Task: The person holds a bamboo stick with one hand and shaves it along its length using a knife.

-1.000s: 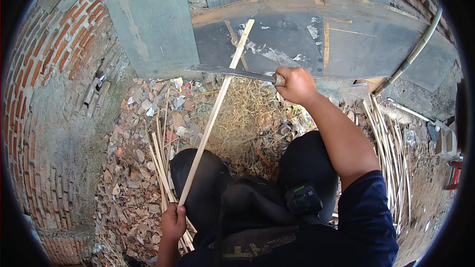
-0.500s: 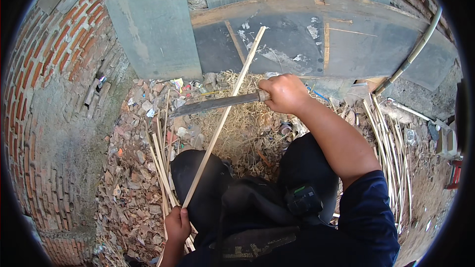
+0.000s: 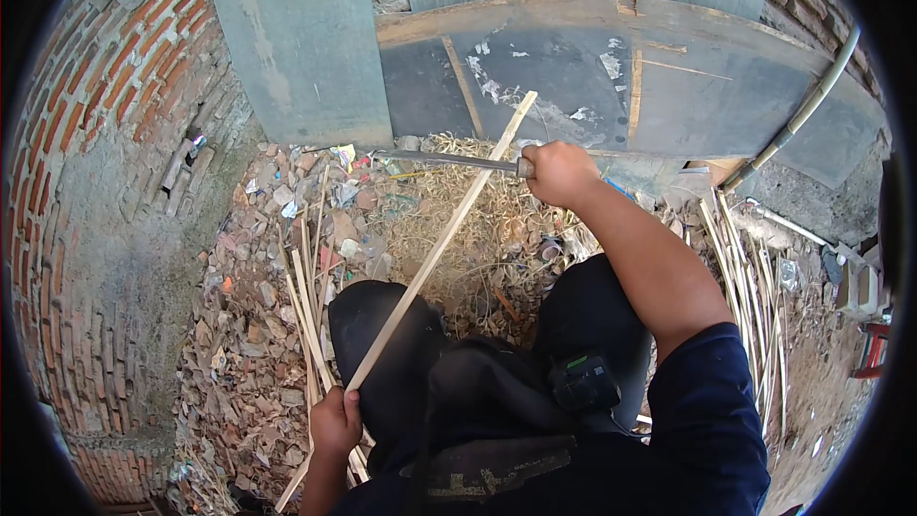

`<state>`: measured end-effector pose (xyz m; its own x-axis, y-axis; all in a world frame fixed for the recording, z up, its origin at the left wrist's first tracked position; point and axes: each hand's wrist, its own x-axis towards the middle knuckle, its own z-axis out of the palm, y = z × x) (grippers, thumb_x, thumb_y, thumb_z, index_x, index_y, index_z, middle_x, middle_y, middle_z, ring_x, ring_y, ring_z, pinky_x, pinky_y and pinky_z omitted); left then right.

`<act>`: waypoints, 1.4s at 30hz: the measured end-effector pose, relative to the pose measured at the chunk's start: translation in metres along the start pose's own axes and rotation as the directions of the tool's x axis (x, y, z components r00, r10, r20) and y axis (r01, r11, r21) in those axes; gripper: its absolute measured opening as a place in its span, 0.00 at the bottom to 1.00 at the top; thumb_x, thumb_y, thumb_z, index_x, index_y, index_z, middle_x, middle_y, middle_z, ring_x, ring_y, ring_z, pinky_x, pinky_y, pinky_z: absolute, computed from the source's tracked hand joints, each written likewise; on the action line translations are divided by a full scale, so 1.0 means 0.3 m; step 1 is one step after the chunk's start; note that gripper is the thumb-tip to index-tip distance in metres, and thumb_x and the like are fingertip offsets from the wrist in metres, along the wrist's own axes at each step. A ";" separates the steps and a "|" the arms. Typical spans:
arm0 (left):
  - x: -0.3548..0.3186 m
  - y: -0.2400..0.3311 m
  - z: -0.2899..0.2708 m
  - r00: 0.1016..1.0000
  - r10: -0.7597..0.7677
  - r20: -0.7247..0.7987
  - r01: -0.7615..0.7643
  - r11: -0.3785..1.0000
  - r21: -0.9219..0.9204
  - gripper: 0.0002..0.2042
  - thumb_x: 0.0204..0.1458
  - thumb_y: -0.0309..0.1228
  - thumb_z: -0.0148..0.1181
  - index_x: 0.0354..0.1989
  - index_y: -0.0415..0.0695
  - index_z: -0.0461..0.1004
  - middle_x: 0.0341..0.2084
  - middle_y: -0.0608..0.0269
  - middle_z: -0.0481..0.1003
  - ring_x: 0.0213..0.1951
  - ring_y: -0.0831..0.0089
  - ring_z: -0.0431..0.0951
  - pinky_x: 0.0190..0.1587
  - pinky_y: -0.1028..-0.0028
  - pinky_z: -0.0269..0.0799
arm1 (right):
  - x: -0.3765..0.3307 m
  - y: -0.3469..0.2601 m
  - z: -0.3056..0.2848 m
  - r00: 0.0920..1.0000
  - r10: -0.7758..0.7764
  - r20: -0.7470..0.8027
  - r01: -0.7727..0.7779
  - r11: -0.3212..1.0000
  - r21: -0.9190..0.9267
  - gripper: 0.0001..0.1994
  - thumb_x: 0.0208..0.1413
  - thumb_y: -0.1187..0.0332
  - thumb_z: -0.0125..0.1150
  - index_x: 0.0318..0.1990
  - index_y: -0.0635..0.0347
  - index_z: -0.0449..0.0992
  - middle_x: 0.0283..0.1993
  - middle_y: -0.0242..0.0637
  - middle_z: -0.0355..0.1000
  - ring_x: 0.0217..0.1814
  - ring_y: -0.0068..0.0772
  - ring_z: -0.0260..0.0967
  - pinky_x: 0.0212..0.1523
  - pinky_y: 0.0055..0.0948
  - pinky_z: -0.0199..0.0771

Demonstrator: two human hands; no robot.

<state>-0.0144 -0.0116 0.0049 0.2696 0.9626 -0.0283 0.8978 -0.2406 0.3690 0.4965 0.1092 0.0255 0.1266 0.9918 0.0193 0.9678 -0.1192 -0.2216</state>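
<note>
My left hand (image 3: 335, 420) is closed around the lower part of a long, pale bamboo strip (image 3: 435, 253), whose tail sticks out below the fist. The strip slants up and away to the right, passing over my left knee. My right hand (image 3: 560, 174) grips the handle of a machete (image 3: 449, 161). Its long blade points left and crosses the strip near the far end, seen nearly edge-on. Whether the blade bites into the wood or only rests against it, I cannot tell.
Pale shavings (image 3: 449, 220) and rubble (image 3: 244, 344) cover the ground. More strips lie by my left leg (image 3: 304, 306) and in a bundle (image 3: 755, 306) at the right. Grey panels (image 3: 535, 86) stand ahead, a brick wall (image 3: 86, 229) at the left, a pole (image 3: 798, 119) at the right.
The machete has moved away from me toward the strip's far end, and its blade has turned more edge-on. The strip's far tip is lower, and more of its tail shows below my left hand.
</note>
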 end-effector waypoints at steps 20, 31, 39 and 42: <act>0.001 -0.021 -0.014 0.998 0.038 0.049 -0.031 0.991 -0.133 0.21 0.66 0.40 0.50 0.23 0.38 0.64 0.14 0.47 0.66 0.17 0.50 0.70 0.23 0.59 0.63 | -0.011 0.028 0.003 0.964 -0.179 -0.198 0.190 0.981 0.037 0.13 0.46 0.64 0.65 0.41 0.54 0.76 0.34 0.47 0.78 0.39 0.55 0.78 0.44 0.51 0.79; 0.010 -0.047 -0.021 0.997 0.052 0.051 -0.044 0.988 -0.148 0.21 0.65 0.42 0.54 0.22 0.39 0.64 0.13 0.44 0.67 0.18 0.41 0.71 0.21 0.56 0.64 | 0.007 0.107 0.036 0.973 0.141 -0.184 -0.114 0.982 0.154 0.15 0.49 0.65 0.63 0.45 0.55 0.77 0.39 0.48 0.79 0.44 0.56 0.77 0.47 0.51 0.78; 0.027 -0.051 0.010 0.996 0.068 0.055 -0.053 0.970 -0.238 0.22 0.66 0.41 0.51 0.23 0.39 0.65 0.13 0.45 0.67 0.17 0.45 0.71 0.22 0.58 0.64 | 0.001 0.092 0.026 0.955 0.063 -0.290 0.016 0.965 0.261 0.11 0.46 0.67 0.63 0.39 0.56 0.77 0.32 0.47 0.78 0.37 0.55 0.77 0.40 0.50 0.78; 0.031 -0.040 -0.012 0.995 0.054 0.083 -0.032 0.970 -0.242 0.21 0.67 0.41 0.51 0.23 0.38 0.65 0.12 0.46 0.66 0.17 0.46 0.70 0.22 0.59 0.64 | 0.016 0.094 0.070 0.946 0.090 -0.312 -0.026 0.979 0.202 0.11 0.47 0.67 0.63 0.39 0.56 0.77 0.32 0.47 0.78 0.37 0.55 0.77 0.40 0.50 0.77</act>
<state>-0.0239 0.0006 0.0035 0.3454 0.9346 -0.0852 0.7777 -0.2342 0.5833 0.5199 0.1116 -0.0010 0.2746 0.9127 0.3027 0.9002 -0.1334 -0.4145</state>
